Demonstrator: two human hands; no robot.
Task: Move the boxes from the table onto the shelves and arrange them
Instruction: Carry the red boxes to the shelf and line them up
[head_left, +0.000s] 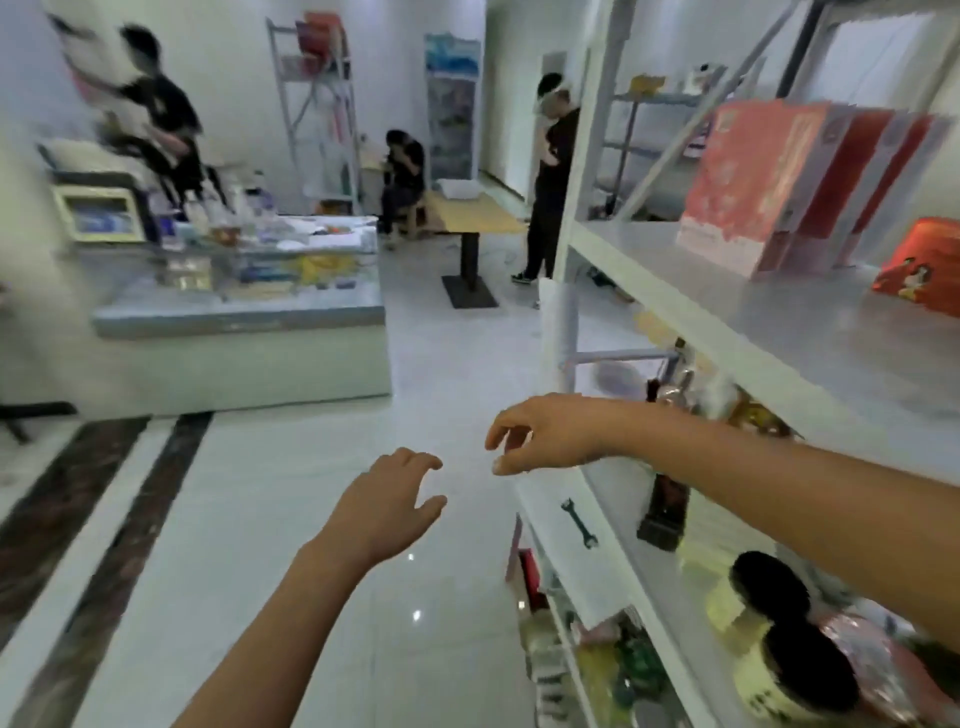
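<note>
Empty left hand (387, 506) and right hand (550, 434) hover apart, fingers slack; tall pink cardboard boxes (737, 187) already shelved, others likely remain.

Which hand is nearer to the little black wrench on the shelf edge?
Right. The right hand hangs just above the wrench; the left hand is farther left, out over the floor.
</note>
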